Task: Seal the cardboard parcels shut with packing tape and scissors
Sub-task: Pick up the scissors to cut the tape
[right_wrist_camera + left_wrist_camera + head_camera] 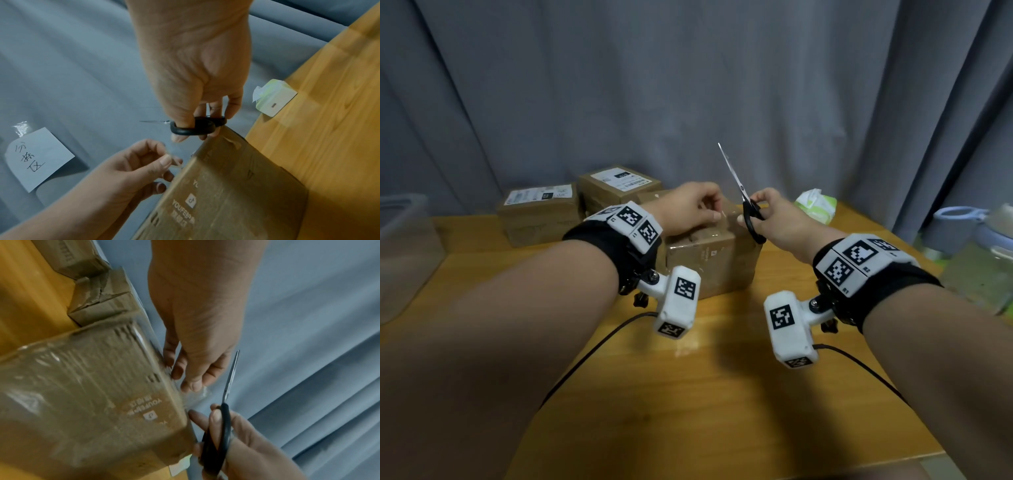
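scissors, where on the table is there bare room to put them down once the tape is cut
Bare wood lies in front of the taped brown cardboard parcel, between the forearms, crossed only by two black cables. Behind it is crowded: labelled cardboard boxes back left, white-green packet back right.

Bare wooden table (688, 394) lies open in front of the near parcel (714, 263), crossed only by two thin cables (592, 349). Behind and left, labelled parcels (539, 214) block the back edge before the curtain (688, 85). A clear plastic bin (404, 246) crowds the left; a tissue pack (816, 205) sits right.
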### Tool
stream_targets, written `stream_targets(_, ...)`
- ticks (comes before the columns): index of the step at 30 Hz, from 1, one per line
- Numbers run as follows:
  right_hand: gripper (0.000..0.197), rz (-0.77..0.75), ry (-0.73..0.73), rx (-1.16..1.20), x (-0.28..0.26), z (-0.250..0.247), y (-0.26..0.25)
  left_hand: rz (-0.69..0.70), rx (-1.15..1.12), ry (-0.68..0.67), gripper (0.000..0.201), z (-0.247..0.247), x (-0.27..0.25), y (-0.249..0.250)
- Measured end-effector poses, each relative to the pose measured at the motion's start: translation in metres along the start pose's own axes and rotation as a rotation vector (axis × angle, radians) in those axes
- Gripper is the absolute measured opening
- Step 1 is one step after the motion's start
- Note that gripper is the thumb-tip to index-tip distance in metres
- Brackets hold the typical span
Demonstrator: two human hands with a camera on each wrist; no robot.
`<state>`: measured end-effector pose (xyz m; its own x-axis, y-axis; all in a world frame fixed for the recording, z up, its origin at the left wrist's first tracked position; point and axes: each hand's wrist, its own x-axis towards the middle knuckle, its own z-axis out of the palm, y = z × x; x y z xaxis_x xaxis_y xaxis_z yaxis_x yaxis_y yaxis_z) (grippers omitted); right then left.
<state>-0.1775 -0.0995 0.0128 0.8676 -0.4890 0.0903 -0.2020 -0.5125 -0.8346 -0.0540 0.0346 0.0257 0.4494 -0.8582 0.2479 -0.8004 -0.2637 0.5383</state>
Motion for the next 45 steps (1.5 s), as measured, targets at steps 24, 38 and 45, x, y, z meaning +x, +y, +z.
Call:
stream_targets(24,0.068,0.109,-0.491,-0.806,-0.038,-0.023,-0.051,-0.071,-0.224,0.309,0.006,-0.011,-0.025,-0.022)
stream_targets(38,0.064,0.083,-0.352,-0.823,-0.033,0.020,-0.040,-0.018,-0.075,0.292,0.004,-0.005,-0.021,-0.006)
stream_targets(45,0.064,0.115,-0.265,-0.837,-0.034,0.018,-0.031,0.028,-0.086,0.334,0.006,0.003,-0.017,-0.003)
